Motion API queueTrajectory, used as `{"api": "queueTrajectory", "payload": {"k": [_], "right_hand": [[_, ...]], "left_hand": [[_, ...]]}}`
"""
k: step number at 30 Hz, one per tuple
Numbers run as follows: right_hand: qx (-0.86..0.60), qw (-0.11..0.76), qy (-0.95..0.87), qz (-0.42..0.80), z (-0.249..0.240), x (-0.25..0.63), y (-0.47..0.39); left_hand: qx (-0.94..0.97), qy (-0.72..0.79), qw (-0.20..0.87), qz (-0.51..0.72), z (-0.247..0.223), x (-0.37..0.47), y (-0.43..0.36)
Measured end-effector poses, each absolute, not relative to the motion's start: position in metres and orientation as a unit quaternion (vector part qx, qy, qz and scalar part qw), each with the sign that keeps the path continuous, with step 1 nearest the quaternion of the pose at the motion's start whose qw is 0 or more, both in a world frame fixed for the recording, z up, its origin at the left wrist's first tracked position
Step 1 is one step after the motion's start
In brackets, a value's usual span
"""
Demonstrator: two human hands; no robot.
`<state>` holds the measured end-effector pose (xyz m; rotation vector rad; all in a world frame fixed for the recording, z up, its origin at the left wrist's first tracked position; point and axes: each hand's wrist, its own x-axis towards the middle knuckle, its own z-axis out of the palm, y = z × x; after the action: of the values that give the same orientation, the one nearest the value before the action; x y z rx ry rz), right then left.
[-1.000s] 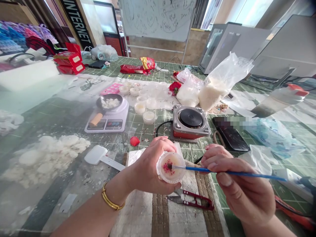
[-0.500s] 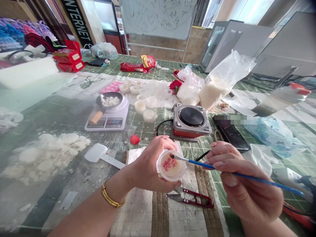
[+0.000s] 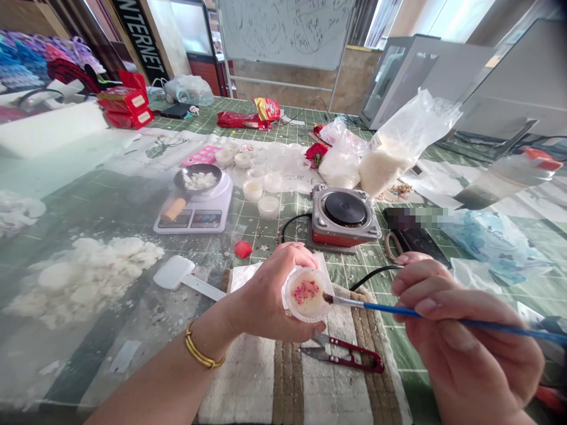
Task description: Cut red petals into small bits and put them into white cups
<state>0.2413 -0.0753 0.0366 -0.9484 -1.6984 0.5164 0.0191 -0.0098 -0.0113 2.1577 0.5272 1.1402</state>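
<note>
Left hand clasped round a cup near the towel's far edge; right hand pinching a brush, tip at the rim.

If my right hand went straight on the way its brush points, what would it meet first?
Probably the cup in your left hand: the brush in your right hand has its tip over the rim in view, though depth is unclear.

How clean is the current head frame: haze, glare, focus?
Head view, left: milky haze washes out the white chunks; head view, centre: cup and brush look fairly sharp; head view, upper right: glaring window; head view, right: pixelated patch hides part of the black phone.
</note>
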Motion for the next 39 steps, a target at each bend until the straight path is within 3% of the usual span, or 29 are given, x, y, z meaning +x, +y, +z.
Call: {"api": "queueTrajectory", "payload": {"k": [9,14,21,27,32,39], "right_hand": [[-0.322,0.536,-0.748,0.222,0.028,0.229,-0.068],[-0.324,0.588,-0.703,0.233,0.027,0.232,-0.070],[-0.298,0.503,-0.770,0.255,0.026,0.232,-0.065],[-0.295,0.557,-0.737,0.244,0.023,0.231,-0.065],[-0.290,0.504,-0.775,0.249,0.024,0.232,-0.064],[-0.284,0.565,-0.737,0.238,0.023,0.230,-0.065]], "left_hand": [[0.822,0.185,0.309,0.441,-0.011,0.021,-0.010],[0.822,0.188,0.316,0.435,-0.011,0.020,-0.010],[0.823,0.183,0.313,0.438,-0.008,0.022,-0.010],[0.824,0.193,0.310,0.434,-0.008,0.021,-0.011],[0.820,0.188,0.322,0.434,-0.008,0.021,-0.011],[0.824,0.197,0.314,0.428,-0.007,0.021,-0.011]]}}
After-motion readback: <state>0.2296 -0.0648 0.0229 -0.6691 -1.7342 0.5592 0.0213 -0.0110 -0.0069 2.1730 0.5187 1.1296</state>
